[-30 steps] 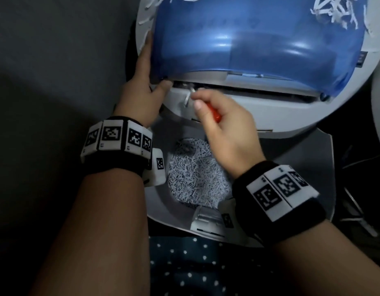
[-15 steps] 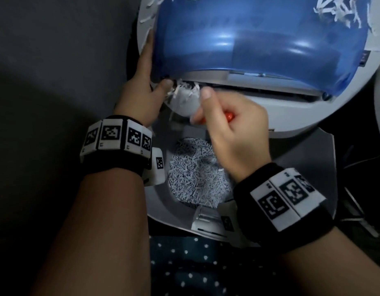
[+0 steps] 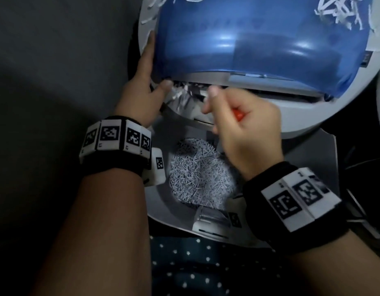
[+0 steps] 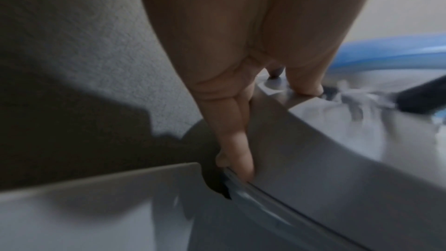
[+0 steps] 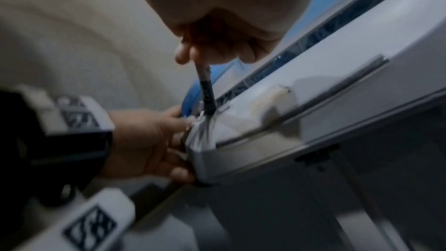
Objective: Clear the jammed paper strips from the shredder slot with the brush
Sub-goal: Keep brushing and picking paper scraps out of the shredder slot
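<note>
The shredder head (image 3: 312,116) is grey-white with a blue translucent cover (image 3: 248,39) and lies tilted over the bin. My left hand (image 3: 148,69) grips its left edge, thumb by the slot (image 3: 270,94) and fingers (image 4: 239,140) curled under the rim. My right hand (image 3: 219,107) holds the brush by its red handle (image 3: 238,115). The dark brush (image 5: 206,91) points down into a clump of jammed paper strips (image 3: 182,99) hanging out of the slot's left end. The same strips (image 5: 205,131) spill over the shredder's corner beside my left hand (image 5: 144,140).
Below the hands an open grey bin (image 3: 163,210) holds a pile of shredded paper (image 3: 197,174). Loose strips (image 3: 338,9) lie on the blue cover at top right. Dotted dark fabric (image 3: 195,263) is at the bottom; cables (image 3: 355,210) at the right.
A clump of strips has come out of the slot's left end where only a small strip showed. My right hand with the brush shifted slightly right and down. The left hand stayed put.
</note>
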Tool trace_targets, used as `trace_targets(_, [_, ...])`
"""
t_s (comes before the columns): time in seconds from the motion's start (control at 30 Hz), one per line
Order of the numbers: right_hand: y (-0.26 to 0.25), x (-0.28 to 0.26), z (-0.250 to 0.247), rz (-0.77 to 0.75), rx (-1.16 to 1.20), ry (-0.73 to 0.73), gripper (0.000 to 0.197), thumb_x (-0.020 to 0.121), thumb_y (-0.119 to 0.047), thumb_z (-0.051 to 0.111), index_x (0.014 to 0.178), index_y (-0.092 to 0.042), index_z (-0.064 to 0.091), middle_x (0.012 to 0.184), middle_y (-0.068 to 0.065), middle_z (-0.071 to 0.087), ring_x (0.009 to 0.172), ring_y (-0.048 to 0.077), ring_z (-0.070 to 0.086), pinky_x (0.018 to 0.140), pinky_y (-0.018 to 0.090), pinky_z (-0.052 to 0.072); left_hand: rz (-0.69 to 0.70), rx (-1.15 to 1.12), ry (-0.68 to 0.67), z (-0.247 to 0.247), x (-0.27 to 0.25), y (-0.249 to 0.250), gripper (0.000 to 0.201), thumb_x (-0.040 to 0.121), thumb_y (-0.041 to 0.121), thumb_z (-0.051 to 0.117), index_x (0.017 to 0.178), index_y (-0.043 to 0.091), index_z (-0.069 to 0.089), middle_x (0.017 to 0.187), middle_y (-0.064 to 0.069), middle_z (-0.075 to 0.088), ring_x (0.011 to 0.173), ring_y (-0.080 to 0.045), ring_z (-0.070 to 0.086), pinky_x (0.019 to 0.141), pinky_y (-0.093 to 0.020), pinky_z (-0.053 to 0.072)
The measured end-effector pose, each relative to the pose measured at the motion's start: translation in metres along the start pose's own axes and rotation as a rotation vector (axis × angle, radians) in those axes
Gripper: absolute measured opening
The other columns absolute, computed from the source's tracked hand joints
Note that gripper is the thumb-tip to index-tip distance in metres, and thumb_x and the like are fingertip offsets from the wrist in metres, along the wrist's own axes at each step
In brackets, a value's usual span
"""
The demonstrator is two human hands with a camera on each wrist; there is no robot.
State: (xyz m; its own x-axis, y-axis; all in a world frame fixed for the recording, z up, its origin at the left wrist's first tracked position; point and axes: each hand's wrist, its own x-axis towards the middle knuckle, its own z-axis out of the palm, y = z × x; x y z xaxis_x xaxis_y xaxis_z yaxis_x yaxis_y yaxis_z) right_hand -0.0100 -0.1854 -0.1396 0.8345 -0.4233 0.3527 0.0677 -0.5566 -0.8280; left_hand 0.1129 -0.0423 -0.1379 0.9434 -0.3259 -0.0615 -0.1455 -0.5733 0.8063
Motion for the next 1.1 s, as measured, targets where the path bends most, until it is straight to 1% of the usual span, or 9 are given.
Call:
trace_targets(0.1, [-0.005,0.010,-0.009,0.031,0.176,0.150,0.041,0.096,-0.039,0.051,0.067,-0.017,0.069,0.050,-0.005,0.054,0.050,0.013,0.053,0.056,0.037,0.045,-0.004,-0.001,-0.005,0.000,0.001,-0.001,0.080,0.099,0.019,0.054,0.154,0.051,0.007,0.149,0.016,0.046,0.123,-0.018,0.057,0.102,-0.052,0.048])
trace_targets(0.2, [-0.007,0.010,0.000,-0.009,0.141,0.006,0.035,0.098,-0.039,0.052,0.081,-0.017,0.072,0.060,-0.005,0.062,0.062,0.019,0.062,0.064,0.044,0.052,0.008,0.002,0.001,0.000,0.001,-0.001,0.079,0.099,0.018,0.054,0.155,0.048,0.007,0.151,0.014,0.045,0.130,-0.016,0.052,0.107,-0.049,0.045])
trace_targets(0.3, [-0.006,0.004,0.003,0.021,-0.048,-0.105,0.042,0.098,-0.041,0.050,0.078,-0.010,0.071,0.061,0.005,0.063,0.063,0.026,0.062,0.062,0.044,0.050,0.014,0.015,-0.006,0.001,0.001,-0.001,0.078,0.100,0.017,0.053,0.156,0.046,0.006,0.151,0.013,0.045,0.124,-0.020,0.057,0.104,-0.048,0.048])
trace_targets(0.5, [-0.012,0.007,-0.011,-0.062,-0.044,0.132,0.048,0.096,-0.034,0.051,0.063,-0.003,0.066,0.051,0.006,0.051,0.052,0.023,0.049,0.053,0.042,0.041,0.020,0.026,0.002,0.001,0.002,-0.002,0.079,0.098,0.022,0.055,0.154,0.049,0.006,0.152,0.013,0.044,0.133,-0.021,0.050,0.106,-0.051,0.045])
trace_targets(0.6, [-0.018,0.006,0.003,-0.141,0.031,0.022,0.036,0.099,-0.031,0.054,0.077,-0.009,0.072,0.066,0.002,0.065,0.066,0.022,0.060,0.061,0.041,0.048,0.011,0.011,0.003,0.000,0.002,-0.003,0.079,0.099,0.022,0.056,0.155,0.047,0.006,0.151,0.014,0.046,0.129,-0.020,0.054,0.105,-0.048,0.047])
trace_targets(0.7, [-0.011,0.004,0.008,-0.038,-0.053,-0.102,0.034,0.100,-0.038,0.052,0.088,-0.014,0.073,0.071,-0.001,0.066,0.074,0.022,0.062,0.067,0.043,0.049,0.009,0.011,0.001,0.000,0.003,-0.002,0.079,0.099,0.019,0.054,0.155,0.047,0.007,0.151,0.014,0.044,0.130,-0.018,0.053,0.105,-0.048,0.047])
trace_targets(0.8, [-0.001,0.003,-0.010,0.044,-0.210,0.055,0.046,0.098,-0.041,0.045,0.077,-0.007,0.069,0.063,0.007,0.062,0.065,0.030,0.058,0.062,0.044,0.047,0.000,0.003,-0.007,0.000,0.003,-0.003,0.079,0.099,0.020,0.054,0.153,0.052,0.007,0.152,0.014,0.043,0.131,-0.021,0.051,0.105,-0.050,0.046])
trace_targets(0.93, [-0.009,0.004,-0.022,-0.014,-0.110,0.256,0.049,0.095,-0.036,0.047,0.063,-0.001,0.063,0.055,0.013,0.055,0.056,0.031,0.052,0.057,0.045,0.044,-0.009,0.010,-0.011,-0.001,0.004,-0.002,0.079,0.099,0.022,0.055,0.153,0.053,0.007,0.151,0.015,0.042,0.126,-0.017,0.053,0.103,-0.048,0.048])
trace_targets(1.1, [-0.016,0.003,0.013,-0.085,-0.110,-0.080,0.031,0.100,-0.036,0.051,0.090,-0.015,0.072,0.079,0.003,0.070,0.080,0.027,0.064,0.071,0.043,0.050,-0.005,0.007,-0.005,-0.002,0.003,-0.001,0.080,0.099,0.019,0.055,0.155,0.049,0.006,0.150,0.013,0.044,0.127,-0.013,0.053,0.105,-0.043,0.047])
